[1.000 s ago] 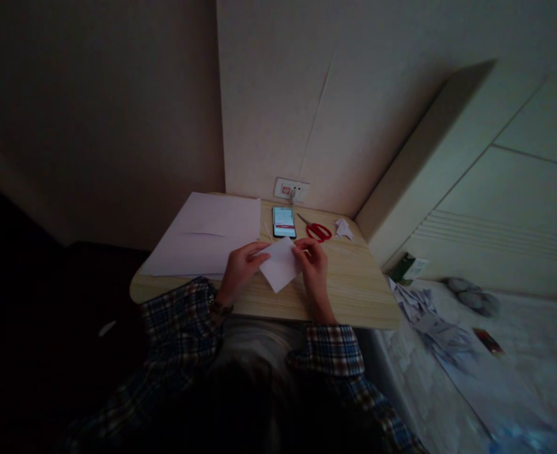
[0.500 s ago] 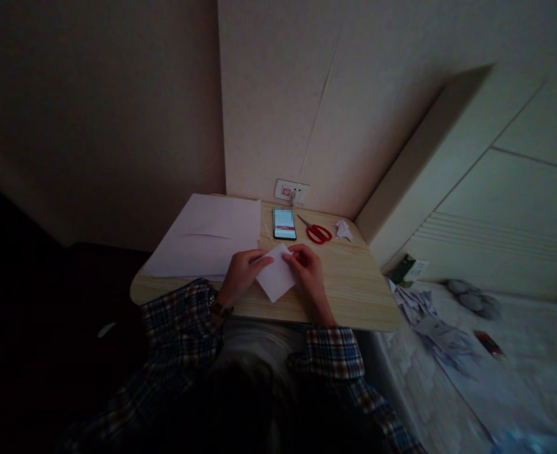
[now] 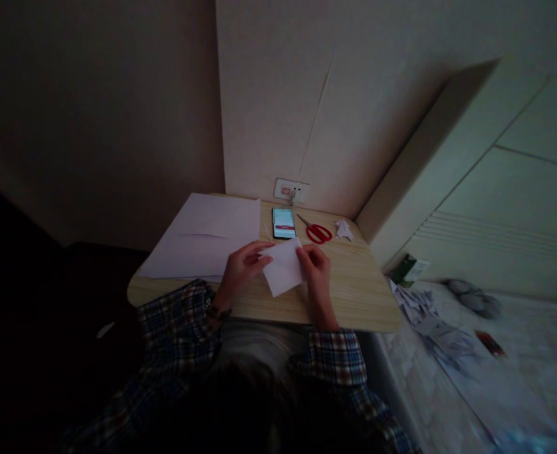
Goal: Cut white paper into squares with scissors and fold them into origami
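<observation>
A small white square of paper [image 3: 283,267] is held between my two hands over the front of the wooden table [image 3: 354,284]. My left hand [image 3: 244,268] pinches its left corner between thumb and fingers. My right hand [image 3: 315,271] grips the right edge, thumb on top and fingers hidden behind. Just beyond the paper lies a phone [image 3: 284,222] with its screen lit. Red-handled scissors [image 3: 317,233] rest to the right of the phone, and a small folded white paper piece [image 3: 343,230] lies beside them.
Large white paper sheets [image 3: 203,233] cover the table's left side. A wall socket [image 3: 292,190] with a plug sits behind the phone. To the right, a bed [image 3: 519,328] carries a heap of paper scraps [image 3: 439,328], a green box [image 3: 404,270] and a grey bundle [image 3: 472,297].
The paper square has turned and shifted slightly to the right. My right hand has moved right with it, while my left fingers have spread a little along its left corner.
</observation>
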Demonstrator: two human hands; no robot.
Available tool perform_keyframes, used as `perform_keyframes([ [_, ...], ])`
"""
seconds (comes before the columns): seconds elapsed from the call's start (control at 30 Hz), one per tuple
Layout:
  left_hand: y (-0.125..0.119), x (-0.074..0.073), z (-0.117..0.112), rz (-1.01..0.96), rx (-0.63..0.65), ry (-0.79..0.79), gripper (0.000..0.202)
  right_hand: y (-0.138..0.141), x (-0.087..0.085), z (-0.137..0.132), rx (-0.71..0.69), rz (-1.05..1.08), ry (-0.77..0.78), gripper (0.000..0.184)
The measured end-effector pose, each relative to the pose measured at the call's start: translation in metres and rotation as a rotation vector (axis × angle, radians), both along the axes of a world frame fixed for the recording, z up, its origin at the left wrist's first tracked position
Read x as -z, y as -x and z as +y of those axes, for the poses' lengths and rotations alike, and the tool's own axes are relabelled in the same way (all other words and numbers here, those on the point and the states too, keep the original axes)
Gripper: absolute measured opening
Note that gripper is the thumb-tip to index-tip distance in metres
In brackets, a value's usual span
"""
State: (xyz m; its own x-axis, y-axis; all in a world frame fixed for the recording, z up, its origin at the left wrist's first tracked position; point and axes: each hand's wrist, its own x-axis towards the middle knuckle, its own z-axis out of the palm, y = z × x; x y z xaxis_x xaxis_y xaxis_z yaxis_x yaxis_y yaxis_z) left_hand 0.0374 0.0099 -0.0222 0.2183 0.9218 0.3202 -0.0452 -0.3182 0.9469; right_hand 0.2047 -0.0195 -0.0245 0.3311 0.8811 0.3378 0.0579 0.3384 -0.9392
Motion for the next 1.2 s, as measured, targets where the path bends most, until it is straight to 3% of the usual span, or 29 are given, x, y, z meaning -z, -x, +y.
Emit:
perform_keyframes([
  [0.23,0.009,-0.028,-0.018,-0.069,-0.113,-0.009,0.021,0.007,-0.017,-0.016,0.016,0.045,-0.031,0.025],
  [0.47,0.014,-0.056,-0.04,-0.15,-0.144,-0.023,0.023,0.012,-0.034,-0.033,-0.041,0.058,-0.049,0.025],
  [0.7,0.017,-0.059,-0.044,-0.134,-0.172,-0.047,0.024,0.013,-0.044,-0.041,-0.047,0.014,-0.074,0.021],
  [0.83,0.019,-0.06,-0.042,-0.075,-0.172,-0.056,0.012,0.013,-0.049,-0.042,-0.019,-0.091,-0.072,0.016],
  [1.2,0.025,-0.063,-0.041,0.1,0.093,0.073,0.01,0.012,-0.059,-0.044,-0.075,-0.286,-0.07,0.011],
])
